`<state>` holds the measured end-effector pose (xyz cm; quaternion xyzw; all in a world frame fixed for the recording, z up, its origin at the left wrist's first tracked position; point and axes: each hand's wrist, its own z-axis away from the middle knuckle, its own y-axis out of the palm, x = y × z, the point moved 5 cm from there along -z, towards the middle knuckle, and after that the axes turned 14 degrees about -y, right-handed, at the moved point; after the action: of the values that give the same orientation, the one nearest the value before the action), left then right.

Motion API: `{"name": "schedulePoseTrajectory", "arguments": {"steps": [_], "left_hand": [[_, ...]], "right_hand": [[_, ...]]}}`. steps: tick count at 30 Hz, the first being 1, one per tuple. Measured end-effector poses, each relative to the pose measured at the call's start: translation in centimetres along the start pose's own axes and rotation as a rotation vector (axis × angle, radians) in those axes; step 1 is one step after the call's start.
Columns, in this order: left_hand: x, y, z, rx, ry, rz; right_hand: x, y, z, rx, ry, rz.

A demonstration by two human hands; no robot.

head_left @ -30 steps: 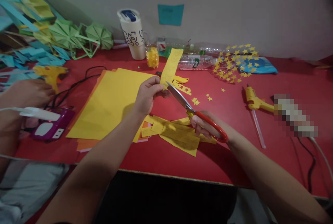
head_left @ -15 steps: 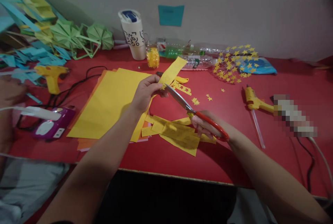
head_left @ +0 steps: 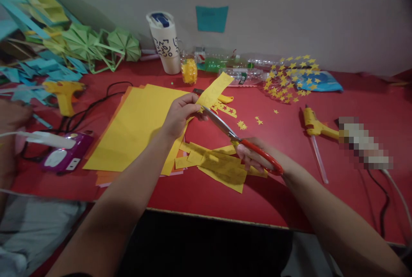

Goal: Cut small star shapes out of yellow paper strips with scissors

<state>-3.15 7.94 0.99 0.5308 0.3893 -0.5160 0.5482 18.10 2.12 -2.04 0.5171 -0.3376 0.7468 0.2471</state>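
My left grip (head_left: 180,116) pinches the yellow strip (head_left: 219,87) near its lower end; my right grip (head_left: 246,155) is wrapped around the red handles (head_left: 259,149) of the scissors (head_left: 232,133). The strip is held above the bench (head_left: 280,202), its free end slanting up and away from me; the blades (head_left: 219,119) point at the held end, just beside my left grip; whether they touch the paper, or how wide they are parted, I cannot tell.

I judge the strip thin and very light; it looks stiff enough to stand out straight, yet easy to crease or tear; so it is best taken softly, by the edge, aside from the blades. The scissors should be heavier and rigid; the handles are the surest place to hold them.

Yellow scraps (head_left: 222,172) lie nearer to me; small stars (head_left: 242,125) lie beyond the scissors; the sheets (head_left: 138,133) are at the left.
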Motion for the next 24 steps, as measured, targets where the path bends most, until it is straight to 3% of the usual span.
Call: {"name": "schedulePoseTrajectory", "arguments": {"steps": [5,13,24], "left_hand": [[-0.1,0.1,0.0,0.003,0.019,0.006],[0.1,0.2,-0.1,0.005,0.027,0.024],[0.0,0.1,0.1,0.05,-0.007,-0.045]], "right_hand": [[-0.2,0.0,0.0,-0.015,0.009,0.017],[-0.3,0.2,-0.1,-0.034,-0.093,-0.002],[0.5,0.1,0.2,-0.024,0.021,0.015]]}}
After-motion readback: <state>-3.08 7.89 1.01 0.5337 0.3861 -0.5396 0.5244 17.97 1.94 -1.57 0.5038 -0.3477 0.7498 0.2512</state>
